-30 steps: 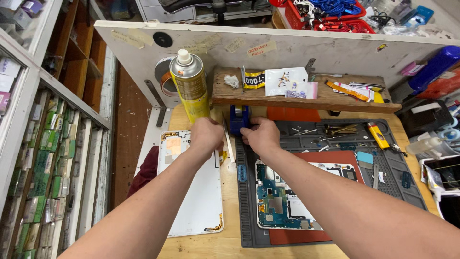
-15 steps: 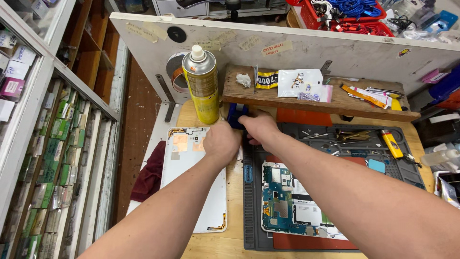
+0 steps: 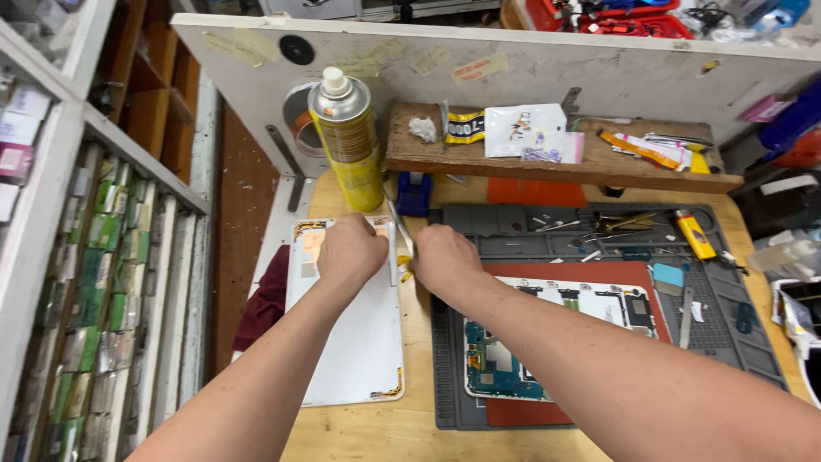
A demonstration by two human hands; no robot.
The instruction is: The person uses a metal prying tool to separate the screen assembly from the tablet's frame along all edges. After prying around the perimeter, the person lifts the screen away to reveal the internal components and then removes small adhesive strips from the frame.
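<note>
White back cover (image 3: 346, 342) lies flat on the tabletop (image 3: 359, 432) left of the grey mat (image 3: 599, 235); both hands, left (image 3: 349, 250) and right (image 3: 443, 257), pinch a thin strip (image 3: 397, 233) taut over its top edge.

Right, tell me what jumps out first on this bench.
The tall yellow spray can stands at the back left. Just before it, the left hand and right hand meet over the white tablet back cover's top edge. The opened tablet lies on the grey mat, right.
</note>
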